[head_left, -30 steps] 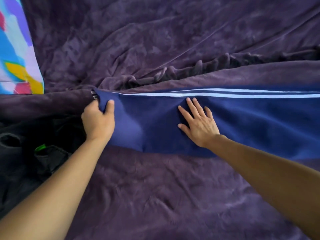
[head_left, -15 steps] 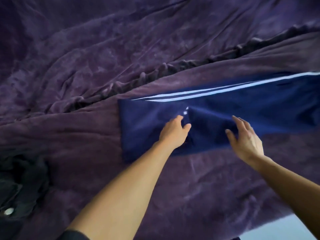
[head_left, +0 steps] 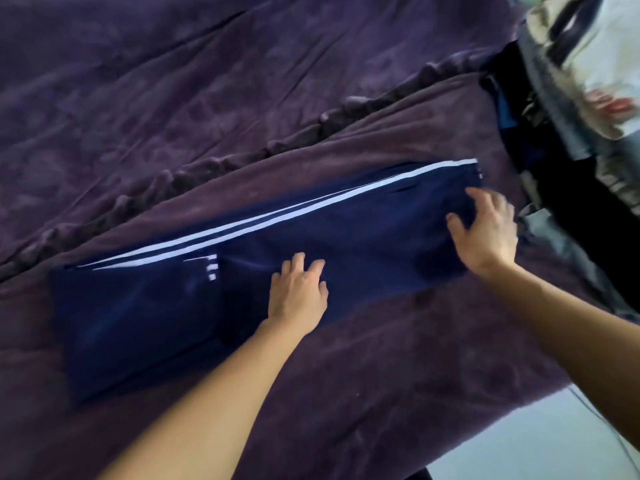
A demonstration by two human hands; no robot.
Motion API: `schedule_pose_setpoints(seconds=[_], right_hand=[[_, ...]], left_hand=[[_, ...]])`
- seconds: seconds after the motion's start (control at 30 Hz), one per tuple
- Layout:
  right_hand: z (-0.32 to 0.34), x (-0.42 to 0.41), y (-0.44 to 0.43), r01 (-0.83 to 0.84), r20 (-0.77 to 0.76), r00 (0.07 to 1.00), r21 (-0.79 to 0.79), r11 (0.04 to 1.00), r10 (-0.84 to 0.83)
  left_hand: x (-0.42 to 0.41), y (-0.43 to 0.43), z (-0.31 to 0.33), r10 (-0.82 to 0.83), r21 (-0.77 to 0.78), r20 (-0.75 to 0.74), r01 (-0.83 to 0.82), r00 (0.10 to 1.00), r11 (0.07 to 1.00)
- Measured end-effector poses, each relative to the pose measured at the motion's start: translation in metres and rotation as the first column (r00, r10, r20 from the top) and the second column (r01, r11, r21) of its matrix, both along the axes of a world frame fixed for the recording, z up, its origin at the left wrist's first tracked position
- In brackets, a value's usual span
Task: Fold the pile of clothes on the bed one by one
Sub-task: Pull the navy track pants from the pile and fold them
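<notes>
The pants (head_left: pixel 363 237) lie on the bed (head_left: pixel 346 393) as a long navy band, slanting from lower left to upper right, nearer the bed's near edge than its far side. Two white stripes (head_left: pixel 277 220) run side by side along their far long edge, almost from end to end. The left end is folded back over the rest, so that part is a double layer with a straight edge across the band. A few small white marks (head_left: pixel 211 266) sit by the far end of that edge. The cloth is mostly smooth, with faint creases in the folded part.

My left hand (head_left: pixel 298 292) rests palm down on the middle of the pants, just right of the folded edge, with the fingers straight and a little apart. It holds nothing.

My right hand (head_left: pixel 488 233) is over the right end of the pants, with the fingers spread and slightly bent. It is blurred, and I cannot tell whether the fingertips touch the cloth. It grips nothing.

A pile of clothes (head_left: pixel 571 81), dark and pale and also blurred, sits at the bed's far right corner, just beyond the right end of the pants.
</notes>
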State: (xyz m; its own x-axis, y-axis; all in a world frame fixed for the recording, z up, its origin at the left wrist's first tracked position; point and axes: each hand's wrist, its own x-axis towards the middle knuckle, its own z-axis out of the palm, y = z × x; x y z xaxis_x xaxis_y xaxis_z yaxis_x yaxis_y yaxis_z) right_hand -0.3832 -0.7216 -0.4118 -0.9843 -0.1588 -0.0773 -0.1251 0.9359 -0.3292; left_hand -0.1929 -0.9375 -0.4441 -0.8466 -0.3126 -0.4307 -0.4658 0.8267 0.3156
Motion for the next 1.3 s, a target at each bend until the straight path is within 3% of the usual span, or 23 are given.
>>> schedule_pose_setpoints(seconds=[0.07, 0.13, 0.2, 0.3, 0.43, 0.57, 0.67, 0.8, 0.97, 1.07, 1.17, 1.23, 1.3], right_hand=[[-0.002, -0.045, 0.025, 0.132, 0.112, 0.985, 0.01, 0.991, -0.133], [-0.009, -0.075, 0.039, 0.24, 0.337, 0.919, -0.07, 0.968, -0.203], [-0.024, -0.089, 0.046, 0.255, 0.466, 0.869, -0.141, 0.957, -0.163], [-0.034, -0.095, 0.045, 0.262, 0.542, 0.834, -0.219, 0.94, -0.107], [-0.012, -0.091, 0.043, 0.439, 0.777, 0.628, -0.306, 0.845, -0.045], [0.037, -0.071, 0.019, 0.378, 0.713, 0.697, -0.452, 0.808, 0.073], [0.083, -0.04, -0.025, 0.203, 0.615, 0.765, -0.511, 0.835, 0.19], [0.105, 0.026, -0.105, -0.193, 0.416, 0.856, -0.292, 0.937, 0.306], [0.059, 0.112, -0.203, -0.463, 0.421, 0.788, -0.075, 0.883, 0.449], [0.012, 0.156, -0.24, -0.5, 0.545, 0.707, -0.064, 0.864, 0.45], [-0.022, 0.182, -0.249, -0.421, 0.679, 0.592, -0.2, 0.885, 0.435], [-0.03, 0.178, -0.238, -0.288, 0.62, 0.664, -0.303, 0.908, 0.418], [-0.026, 0.156, -0.215, -0.212, 0.458, 0.821, -0.308, 0.927, 0.34]], left_hand=[[-0.022, 0.028, -0.008, -0.032, 0.019, 0.06, 0.031, 0.998, 0.999], [-0.035, 0.05, -0.02, -0.059, 0.041, 0.161, 0.053, 0.985, 0.998], [-0.039, 0.061, -0.031, -0.072, 0.025, 0.235, 0.068, 0.969, 0.997], [-0.041, 0.063, -0.038, -0.069, -0.015, 0.249, 0.075, 0.966, 0.997], [-0.04, 0.05, -0.031, -0.018, 0.039, 0.177, 0.012, 0.984, 0.999], [-0.025, 0.021, -0.008, 0.206, 0.071, 0.004, -0.206, 0.979, 0.976], [0.006, -0.012, 0.011, 0.31, 0.009, -0.064, -0.31, 0.949, 0.951], [0.07, -0.061, 0.026, 0.417, -0.088, -0.055, -0.42, 0.907, 0.903], [0.151, -0.101, 0.031, 0.512, -0.14, -0.022, -0.51, 0.859, 0.849], [0.182, -0.111, 0.023, 0.533, -0.127, -0.027, -0.532, 0.846, 0.837], [0.193, -0.114, 0.011, 0.499, -0.094, -0.02, -0.499, 0.866, 0.862], [0.19, -0.11, 0.003, 0.441, -0.077, -0.038, -0.443, 0.897, 0.893], [0.177, -0.103, -0.001, 0.391, -0.056, -0.082, -0.396, 0.917, 0.917]])
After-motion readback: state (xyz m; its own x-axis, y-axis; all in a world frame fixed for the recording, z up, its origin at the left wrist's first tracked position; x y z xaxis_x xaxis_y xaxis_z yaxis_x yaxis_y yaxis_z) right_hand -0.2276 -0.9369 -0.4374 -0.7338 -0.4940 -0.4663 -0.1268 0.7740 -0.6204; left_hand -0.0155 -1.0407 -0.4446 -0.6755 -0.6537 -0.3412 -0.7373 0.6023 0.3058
